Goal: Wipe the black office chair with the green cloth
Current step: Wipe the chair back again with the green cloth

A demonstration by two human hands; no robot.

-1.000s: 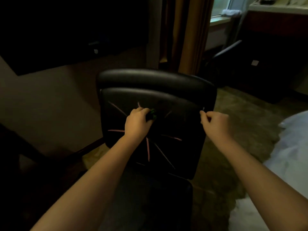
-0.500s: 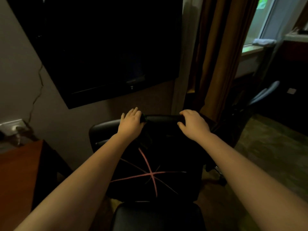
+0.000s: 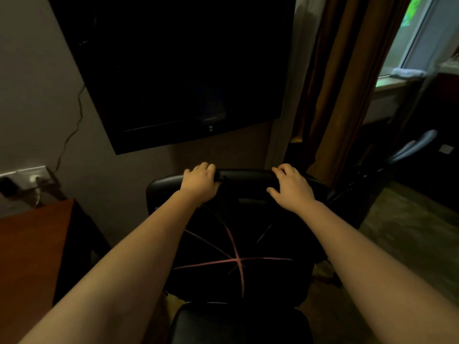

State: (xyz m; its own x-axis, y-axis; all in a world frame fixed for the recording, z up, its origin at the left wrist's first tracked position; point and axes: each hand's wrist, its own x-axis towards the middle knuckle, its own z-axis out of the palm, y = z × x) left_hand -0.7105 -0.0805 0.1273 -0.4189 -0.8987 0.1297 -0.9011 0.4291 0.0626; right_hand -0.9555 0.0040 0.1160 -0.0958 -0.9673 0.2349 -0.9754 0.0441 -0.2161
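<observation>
The black office chair (image 3: 238,247) stands in front of me with the rear of its backrest toward me; thin pink lines cross it. Its seat (image 3: 238,324) shows at the bottom edge. My left hand (image 3: 200,182) lies curled over the left part of the backrest's top edge. A small dark bunch of the cloth (image 3: 218,177) pokes out at its thumb side; the dim light hides the green colour. My right hand (image 3: 289,188) grips the top edge further right, fingers bent over the rim.
A dark wall-mounted screen (image 3: 173,70) hangs just behind the chair. A wooden desk (image 3: 27,244) stands at the left below a wall socket (image 3: 32,180). Brown curtains (image 3: 342,83), a window (image 3: 422,33) and a second chair (image 3: 409,147) are at the right, on carpet.
Both hands rose from the middle of the backrest's rear face to its top edge. The view tilted upward, and the cloth's green no longer shows.
</observation>
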